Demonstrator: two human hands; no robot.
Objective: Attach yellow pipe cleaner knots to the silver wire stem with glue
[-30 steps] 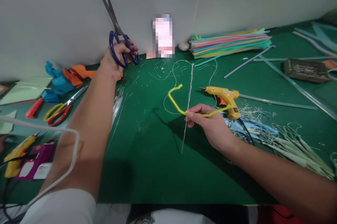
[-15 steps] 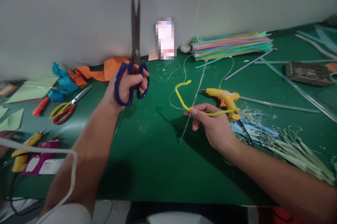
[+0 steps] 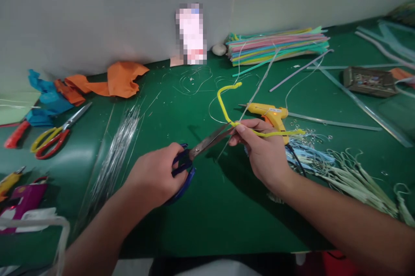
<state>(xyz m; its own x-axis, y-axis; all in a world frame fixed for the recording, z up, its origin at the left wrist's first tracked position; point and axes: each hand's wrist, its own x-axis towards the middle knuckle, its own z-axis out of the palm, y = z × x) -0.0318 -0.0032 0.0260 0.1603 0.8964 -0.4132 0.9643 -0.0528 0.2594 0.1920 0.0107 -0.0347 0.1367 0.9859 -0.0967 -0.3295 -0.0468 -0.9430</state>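
Note:
My left hand (image 3: 162,172) is closed round the blue handles of a pair of scissors (image 3: 207,144). The blades point right and reach the fingertips of my right hand (image 3: 259,146). That hand pinches a bent yellow pipe cleaner (image 3: 225,109) together with a thin whitish string (image 3: 264,78). One end of the pipe cleaner curls up to the left, and the other sticks out to the right past my knuckles. The string's lower end hangs below my fingers. Whether the blades touch the string or the pipe cleaner I cannot tell.
Behind my right hand lies a yellow glue gun (image 3: 269,112). Colourful pipe cleaners (image 3: 279,46) are bundled by the wall, near a blurred phone (image 3: 192,33). Tassels (image 3: 359,185) lie at right. Thin wires (image 3: 118,150) and red-yellow scissors (image 3: 63,133) lie at left.
My left hand has swung the blue-handled scissors from upright down to the right, bringing the blades to my right fingers. The right hand still pinches the pipe cleaner and string. The view has shifted slightly.

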